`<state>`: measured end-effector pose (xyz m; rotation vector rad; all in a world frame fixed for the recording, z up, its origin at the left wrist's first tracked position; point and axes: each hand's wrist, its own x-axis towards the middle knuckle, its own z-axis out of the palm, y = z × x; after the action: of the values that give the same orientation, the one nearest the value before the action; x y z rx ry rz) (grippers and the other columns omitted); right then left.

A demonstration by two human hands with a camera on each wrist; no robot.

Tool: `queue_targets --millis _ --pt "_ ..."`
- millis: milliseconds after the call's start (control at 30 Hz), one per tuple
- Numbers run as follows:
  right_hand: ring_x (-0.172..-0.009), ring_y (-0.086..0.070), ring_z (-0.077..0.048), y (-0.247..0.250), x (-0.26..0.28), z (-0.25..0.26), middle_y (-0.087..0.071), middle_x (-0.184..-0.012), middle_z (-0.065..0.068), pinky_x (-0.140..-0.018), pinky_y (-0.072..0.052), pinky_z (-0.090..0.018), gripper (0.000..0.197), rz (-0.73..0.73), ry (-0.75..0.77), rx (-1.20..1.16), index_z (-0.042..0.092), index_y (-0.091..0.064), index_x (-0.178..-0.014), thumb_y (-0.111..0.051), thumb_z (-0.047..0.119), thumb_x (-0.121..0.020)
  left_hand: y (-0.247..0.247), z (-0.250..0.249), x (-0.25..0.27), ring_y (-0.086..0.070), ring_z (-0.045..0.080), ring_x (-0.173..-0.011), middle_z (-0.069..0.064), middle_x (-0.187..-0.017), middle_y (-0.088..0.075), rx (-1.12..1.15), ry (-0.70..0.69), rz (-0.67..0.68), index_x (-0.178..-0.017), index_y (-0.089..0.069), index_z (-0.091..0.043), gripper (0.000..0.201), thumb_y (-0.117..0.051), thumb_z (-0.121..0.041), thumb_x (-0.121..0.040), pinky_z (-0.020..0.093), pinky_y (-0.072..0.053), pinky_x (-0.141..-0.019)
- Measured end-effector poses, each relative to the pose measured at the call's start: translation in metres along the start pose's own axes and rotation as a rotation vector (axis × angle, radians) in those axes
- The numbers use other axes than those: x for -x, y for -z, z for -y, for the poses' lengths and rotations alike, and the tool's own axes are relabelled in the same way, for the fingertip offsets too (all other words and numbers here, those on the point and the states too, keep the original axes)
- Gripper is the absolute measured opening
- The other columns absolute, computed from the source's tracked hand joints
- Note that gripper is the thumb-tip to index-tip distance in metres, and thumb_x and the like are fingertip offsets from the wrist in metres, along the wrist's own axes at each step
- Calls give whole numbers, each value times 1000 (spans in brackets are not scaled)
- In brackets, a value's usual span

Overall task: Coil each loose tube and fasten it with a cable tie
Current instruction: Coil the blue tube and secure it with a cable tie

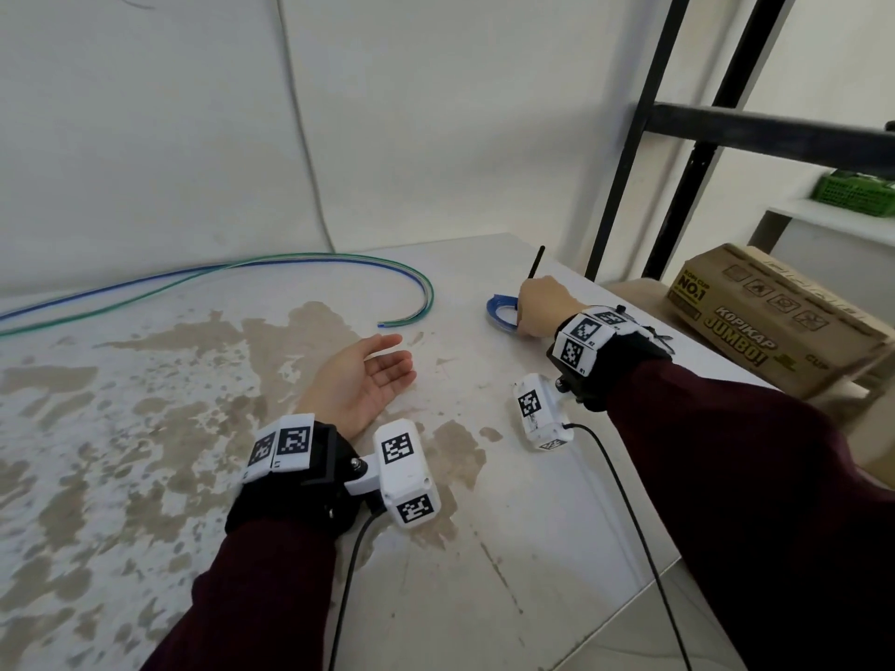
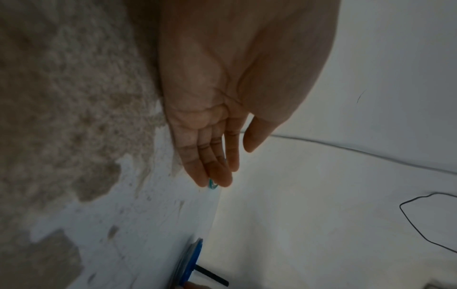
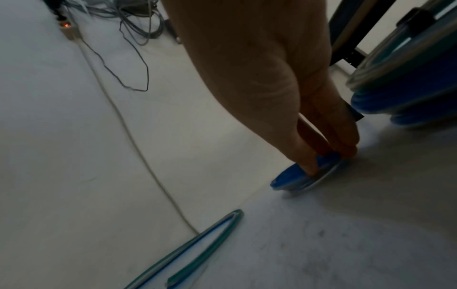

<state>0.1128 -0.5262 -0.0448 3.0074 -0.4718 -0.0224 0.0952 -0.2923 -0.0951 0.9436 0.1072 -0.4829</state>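
Head view: your right hand [image 1: 537,307] fingers pinch the coiled blue tube [image 1: 501,314], seemingly with its black cable tie [image 1: 535,263], at the counter's [image 1: 484,549] far edge; your left hand [image 1: 361,380] lies palm-up, fingers relaxed, near the loose tubes [image 1: 290,263].

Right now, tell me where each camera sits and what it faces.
Head: looks down on the table; both forearms, left hand palm up, right hand on the blue coil.
Left wrist: along the open palm to the far wall.
Right wrist: along the fingers gripping the coil.
All three show the coil.
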Motion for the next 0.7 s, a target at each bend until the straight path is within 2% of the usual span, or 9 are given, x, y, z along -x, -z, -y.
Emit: queue_targets --millis 67,100,233,333,400,533,567,633,700 --pt "-81 -50 -25 1 -2 -2 -60 -98 -15 -62 -37 -28 26 43 -13 -32 0 -63 -106 -58 20 -90 0 0 0 -58 20 -67 13 -76 -58 3 0 2 -91 -60 -2 19 -45 -13 -98 27 -58 -61" --pt "-83 -50 -25 2 -3 -2 -60 -100 -13 -66 -39 -28 31 68 1 -44 2 -63 -110 -58 25 -90 0 0 0 -57 20 -67 13 -76 -58 4 1 3 -91 -60 -2 19 -45 -13 -98 27 -58 -60" --pt "-117 -50 -30 4 0 9 -52 -133 -8 -98 -39 -37 54 256 77 -2 10 -49 -131 -38 50 -97 0 0 -1 -58 20 -68 13 -75 -59 8 -1 0 -90 -60 -2 20 -45 -13 -98 27 -58 -60" --pt "-129 -44 -28 8 5 16 -45 -141 -5 -106 -33 -39 68 376 54 31 13 -41 -139 -29 64 -94 1 0 -1 -58 20 -68 13 -74 -59 13 -2 -3 -90 -61 -2 20 -46 -13 -98 27 -58 -61" --pt "-121 -48 -28 13 5 17 -48 -129 -6 -102 -35 -37 65 402 34 -3 15 -46 -130 -31 66 -93 1 1 0 -59 20 -66 12 -72 -61 15 -5 -2 -90 -61 -2 19 -47 -13 -97 28 -58 -62" --pt "-84 -56 -22 22 6 15 -55 -89 -2 -81 -41 -31 52 465 -18 -123 15 -53 -89 -42 66 -89 1 1 1 -59 19 -65 12 -71 -61 11 -11 2 -90 -61 -2 19 -47 -12 -97 28 -58 -63" --pt "-82 -55 -21 23 8 16 -57 -90 -4 -80 -40 -30 50 469 -33 -145 17 -54 -89 -44 66 -89 0 1 2 -59 19 -66 12 -72 -61 10 -11 3 -90 -61 -2 19 -47 -12 -97 28 -58 -63" --pt "-102 -56 -23 21 10 17 -58 -120 -7 -91 -39 -32 57 461 -28 -159 14 -56 -118 -42 63 -91 0 0 4 -59 19 -65 12 -73 -60 3 -7 5 -90 -61 -2 20 -46 -13 -98 27 -58 -62" --pt "-131 -42 -25 18 12 23 -40 -148 -6 -107 -31 -35 62 327 57 -203 12 -37 -143 -42 53 -96 1 -3 8 -58 18 -62 10 -73 -60 -18 -3 0 -90 -61 -3 22 -45 -15 -98 26 -57 -59"
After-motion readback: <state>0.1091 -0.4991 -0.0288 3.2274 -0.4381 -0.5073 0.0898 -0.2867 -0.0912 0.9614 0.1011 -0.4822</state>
